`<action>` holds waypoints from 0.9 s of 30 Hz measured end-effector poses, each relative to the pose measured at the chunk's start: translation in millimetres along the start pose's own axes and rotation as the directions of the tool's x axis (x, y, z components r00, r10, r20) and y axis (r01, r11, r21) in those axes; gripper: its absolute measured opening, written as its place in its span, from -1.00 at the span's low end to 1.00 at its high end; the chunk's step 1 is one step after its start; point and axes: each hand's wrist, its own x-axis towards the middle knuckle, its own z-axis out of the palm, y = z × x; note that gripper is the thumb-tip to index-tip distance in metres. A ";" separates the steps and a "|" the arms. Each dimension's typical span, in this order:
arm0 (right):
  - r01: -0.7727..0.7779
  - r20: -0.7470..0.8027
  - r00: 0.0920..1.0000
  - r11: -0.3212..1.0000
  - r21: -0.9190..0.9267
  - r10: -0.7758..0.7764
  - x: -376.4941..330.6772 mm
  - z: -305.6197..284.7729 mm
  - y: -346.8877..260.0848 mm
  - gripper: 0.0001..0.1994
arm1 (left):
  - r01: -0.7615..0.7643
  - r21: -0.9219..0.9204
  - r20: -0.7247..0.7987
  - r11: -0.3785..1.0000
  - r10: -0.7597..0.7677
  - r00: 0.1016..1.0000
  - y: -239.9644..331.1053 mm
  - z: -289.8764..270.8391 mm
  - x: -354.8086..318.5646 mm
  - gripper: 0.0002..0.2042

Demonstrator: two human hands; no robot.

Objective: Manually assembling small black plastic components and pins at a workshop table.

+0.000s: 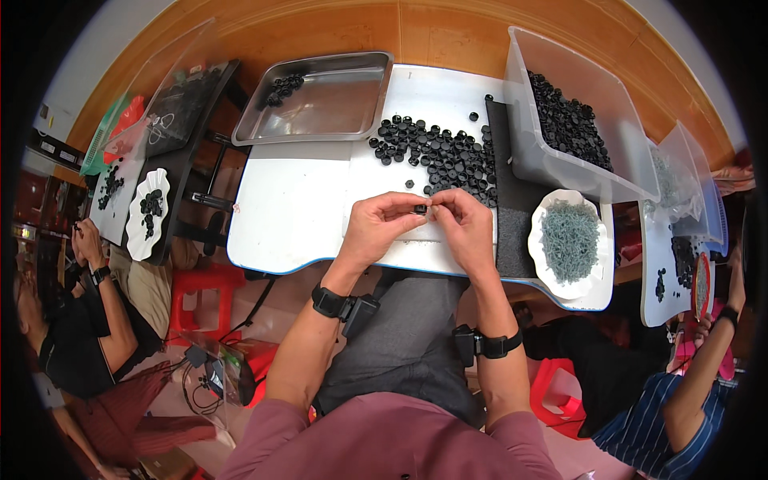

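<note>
Over the front part of the white table, my two hands meet. A small black cap-like part point(420, 210) is pinched between the thumb and fingers of my left hand point(374, 232). My right hand point(466, 232) is closed in a pinch right beside that part; whatever lies between its fingertips is too small to make out. Just beyond my hands spreads a loose pile of similar black caps point(456, 160), with a single black piece point(409, 184) lying apart on its near side.
A metal tray point(336, 96) with some black caps stands at the back left. To the right are a clear plastic bin point(552, 164) full of black pieces, a dark mat point(512, 232) and a white scalloped plate point(538, 240) heaped with grey-green bits. Other people sit at tables on both sides.
</note>
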 end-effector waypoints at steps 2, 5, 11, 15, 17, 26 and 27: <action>0.017 -0.004 1.000 1.000 -0.023 -0.017 2.4 2.8 -6.1 -0.90 | -0.013 0.003 -0.006 1.000 0.013 1.000 -0.3 -4.4 1.2 -0.77; 0.058 -0.010 0.998 0.996 -0.063 -0.059 1.4 2.6 -8.1 -0.90 | -0.005 0.040 -0.022 0.999 0.005 1.000 -8.4 -6.3 1.0 -0.77; 0.015 -0.024 1.000 1.000 -0.015 -0.016 -5.3 1.6 -2.6 -0.89 | 0.003 -0.005 -0.067 1.000 -0.004 0.998 -16.2 -2.0 0.0 -0.75; 0.012 -0.017 1.000 1.000 -0.017 -0.012 -7.1 -3.8 3.1 -0.89 | -0.001 -0.046 -0.119 0.999 -0.005 0.993 -1.3 -5.4 5.9 -0.76; 0.027 -0.018 0.999 1.000 -0.013 -0.027 -5.9 -4.8 7.0 -0.89 | -0.010 0.007 -0.232 1.000 0.011 0.973 16.6 -22.4 24.7 -0.76; 0.059 -0.112 0.992 0.997 0.052 -0.053 0.1 4.1 0.2 -0.90 | -0.040 0.551 -0.310 0.833 0.249 0.918 46.7 -71.9 60.0 -0.56; 0.040 -0.111 0.993 0.997 0.066 -0.033 -1.4 3.8 -5.8 -0.90 | -0.011 0.589 -0.248 0.808 0.193 0.949 37.6 -60.8 50.3 -0.60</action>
